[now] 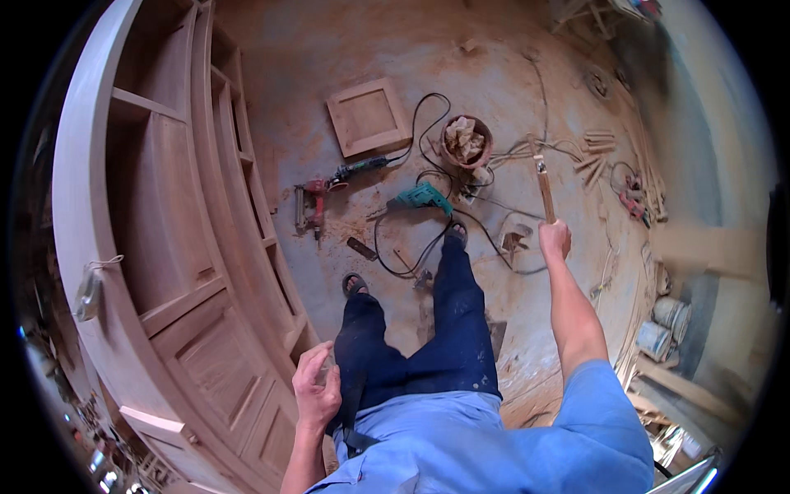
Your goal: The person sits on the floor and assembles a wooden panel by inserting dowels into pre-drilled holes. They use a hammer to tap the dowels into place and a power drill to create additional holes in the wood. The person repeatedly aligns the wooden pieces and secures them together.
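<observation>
My right hand (555, 240), arm stretched forward on the right, is closed round the wooden handle of what looks like a hammer (545, 188). Its small metal head points away from me. Low by my left thigh is my left hand (317, 387), its fingers loosely bent and the thumb apart; I make out nothing held in it. Beside that hand, on the left, rises a large unpainted wooden cabinet (210, 354) with panels and open compartments. On the floor ahead lie a teal power drill (421, 198), a red nail gun (311, 206) and a dark angle grinder (358, 170).
A framed wooden panel (368, 117) lies beyond the tools. Near it stands a bucket (467, 142) filled with pale scraps. Black cables (387, 262) loop around my feet. Wood offcuts (597, 155) and paint tins (656, 337) line the right. A small bag (87, 294) hangs on the cabinet.
</observation>
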